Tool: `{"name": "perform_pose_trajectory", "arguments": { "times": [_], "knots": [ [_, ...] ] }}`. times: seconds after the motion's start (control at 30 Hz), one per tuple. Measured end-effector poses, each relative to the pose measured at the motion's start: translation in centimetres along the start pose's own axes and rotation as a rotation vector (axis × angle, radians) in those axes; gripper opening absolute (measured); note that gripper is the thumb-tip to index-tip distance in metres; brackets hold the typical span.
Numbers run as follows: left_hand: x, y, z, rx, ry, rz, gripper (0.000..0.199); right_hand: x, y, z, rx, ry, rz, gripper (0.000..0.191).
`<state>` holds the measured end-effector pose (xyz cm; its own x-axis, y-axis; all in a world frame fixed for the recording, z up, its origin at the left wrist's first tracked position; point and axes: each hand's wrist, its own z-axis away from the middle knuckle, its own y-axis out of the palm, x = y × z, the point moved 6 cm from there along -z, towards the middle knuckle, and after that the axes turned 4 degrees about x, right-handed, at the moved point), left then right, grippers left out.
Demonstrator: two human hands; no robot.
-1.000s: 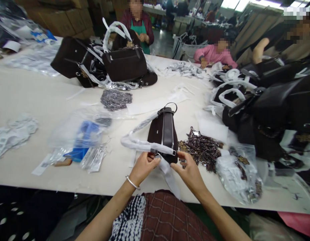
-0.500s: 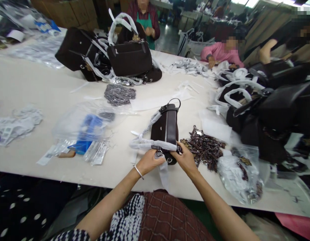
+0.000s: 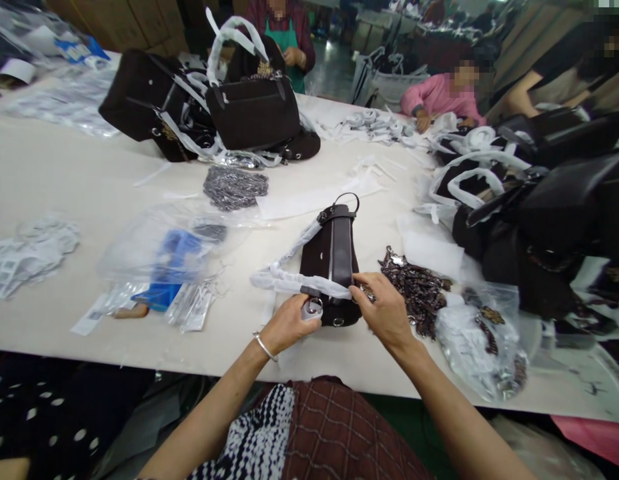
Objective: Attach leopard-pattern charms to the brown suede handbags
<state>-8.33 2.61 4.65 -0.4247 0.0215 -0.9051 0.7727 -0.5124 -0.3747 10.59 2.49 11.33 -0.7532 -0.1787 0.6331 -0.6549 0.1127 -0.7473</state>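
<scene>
A small dark brown handbag (image 3: 317,248) lies on the table in front of me. Its strap (image 3: 289,283), wrapped in white paper, loops out to the left and crosses the near part of the bag. My left hand (image 3: 292,325) is closed around the strap's near end, close to a metal ring. At the bag's right side, my right hand (image 3: 382,303) has its fingers bent against the strap and bag edge; what sits under the fingertips is partly hidden. Just right of that hand lies a heap of brown chain straps (image 3: 414,287).
Dark bags with wrapped handles are piled at the back left (image 3: 254,113) and on the right (image 3: 534,220). A clear plastic bag (image 3: 482,340) lies near the right front edge. Blue plastic (image 3: 172,267) and tags lie left. Co-workers (image 3: 442,93) stand or sit across the table.
My left hand has moved slightly left, and the white wrapping that hung below it is mostly out of sight. My right hand has shifted right and turned, with its back more visible.
</scene>
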Motion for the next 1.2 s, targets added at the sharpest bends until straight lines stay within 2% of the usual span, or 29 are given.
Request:
{"name": "perform_pose_trajectory", "arguments": {
  "times": [0.07, 0.2, 0.23, 0.4, 0.5, 0.67, 0.77, 0.9, 1.03, 1.1, 1.2],
  "knots": [
    [0.2, 0.2, 0.1, -0.024, -0.015, -0.001, 0.035, 0.9, -0.2, 0.5, 0.010, 0.054, 0.011, 0.021],
    [0.7, 0.4, 0.3, -0.095, -0.045, 0.051, 0.037, 2.3, 3.4, 1.7, 0.368, 0.199, -0.046, 0.028],
    [0.8, 0.5, 0.4, -0.098, -0.053, 0.075, 0.038, 2.3, 4.3, 1.9, 0.416, 0.239, -0.062, 0.028],
    [2.0, 1.4, 0.9, -0.077, -0.082, 0.381, 0.038, 0.9, 6.6, 1.2, 0.383, 0.440, -0.219, 0.028],
    [2.6, 2.2, 1.1, -0.075, -0.126, 0.511, 0.040, 0.4, 7.0, 0.9, 0.395, 0.440, -0.297, 0.028],
    [2.5, 3.8, 2.5, 0.044, -0.127, 0.512, 0.036, -0.8, 7.7, 1.6, 0.356, 0.449, -0.410, 0.028],
    [2.6, 3.9, 3.8, 0.023, -0.142, 0.429, 0.033, -1.1, 8.3, 2.1, 0.356, 0.473, -0.458, 0.029],
    [2.2, 2.7, 4.9, -0.188, -0.021, 0.094, 0.025, -0.6, 7.9, 1.9, 0.349, 0.413, -0.414, 0.027],
    [1.4, 1.5, 4.6, -0.303, 0.107, 0.094, 0.021, -0.6, 7.4, 1.3, 0.446, 0.386, -0.437, 0.025],
    [0.8, 1.2, 3.9, -0.263, 0.161, 0.088, 0.031, -0.8, 7.4, 1.2, 0.512, 0.412, -0.482, 0.025],
    [-0.1, 1.1, 2.6, -0.121, 0.228, -0.015, 0.035, -0.9, 7.3, 1.2, 0.536, 0.424, -0.523, 0.023]
  ]
}}
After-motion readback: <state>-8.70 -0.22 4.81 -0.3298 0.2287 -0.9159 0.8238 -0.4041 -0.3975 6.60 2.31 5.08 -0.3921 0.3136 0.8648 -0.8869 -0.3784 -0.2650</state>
